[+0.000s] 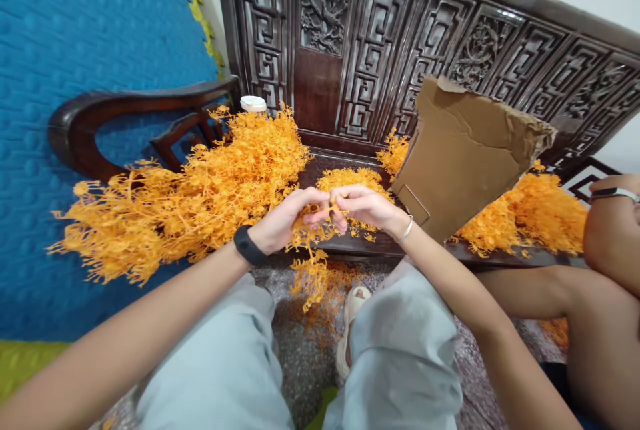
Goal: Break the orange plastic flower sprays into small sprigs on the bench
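Note:
My left hand (293, 215), with a black band on its wrist, is closed around an orange plastic flower sprig (313, 277) that dangles below it. Thumb and fingers of my right hand (367, 205) pinch the sprig's upper end, close against the left fingertips. A silver bracelet circles the right wrist. Just behind the hands lies a low heap of small orange flower pieces (353, 180) on the dark wooden bench. A large pile of branching orange sprigs (240, 170) spreads to the left of my hands. The exact part between my fingertips is partly hidden.
A cardboard sheet (465, 157) stands tilted on the bench, with more orange flowers (545, 210) beyond it. Behind rises the carved wooden backrest (320, 90). A white-lidded container (253, 104) stands behind the left pile. Another person's knee and arm (613, 233) are at right. Orange bits litter the floor.

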Demonstrator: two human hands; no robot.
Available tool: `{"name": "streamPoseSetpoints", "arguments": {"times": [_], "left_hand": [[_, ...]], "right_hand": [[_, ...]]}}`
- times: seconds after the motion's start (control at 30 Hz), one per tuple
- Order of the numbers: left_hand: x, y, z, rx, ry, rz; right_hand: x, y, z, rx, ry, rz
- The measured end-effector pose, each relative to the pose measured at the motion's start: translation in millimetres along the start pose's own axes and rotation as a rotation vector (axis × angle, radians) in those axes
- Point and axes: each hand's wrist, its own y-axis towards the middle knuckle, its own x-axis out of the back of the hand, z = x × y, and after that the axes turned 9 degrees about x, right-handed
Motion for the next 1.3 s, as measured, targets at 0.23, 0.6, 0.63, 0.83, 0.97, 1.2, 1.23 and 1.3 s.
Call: {"name": "streamPoseSetpoints", "arguments": {"times": [0.23,0.6,0.63,0.83,0.97,1.2,1.23,1.3], "left_hand": [[11.5,-6,-11,-0.043,-0.387,-0.005],[19.3,-6,-1,0.002,-0.216,-0.091],[20.4,-6,0,0.003,-0.205,-0.096],[23.9,-4,3,0.043,-0.152,-0.117],[24.4,-4,5,-0.017,-0.097,-0.136],[26.6,3,11,-0.035,-0.082,-0.166],[26.6,4,12,-0.060,-0.068,-0.175],[26.0,6,13,-0.093,-0.037,-0.177]], "right_hand": [[14,-1,-3,0.180,0.073,-0.186],[96,-17,-47,-0.076,0.041,-0.987],[101,-18,-50,-0.102,0.011,-1.028],[108,-22,-50,-0.057,-0.116,-1.076],[104,-20,-46,-0.015,-0.201,-1.091],[61,-2,-24,-0.050,-0.369,-0.602],[50,1,-20,-0.065,-0.416,-0.472],[28,7,-13,-0.086,-0.494,-0.253]]}}
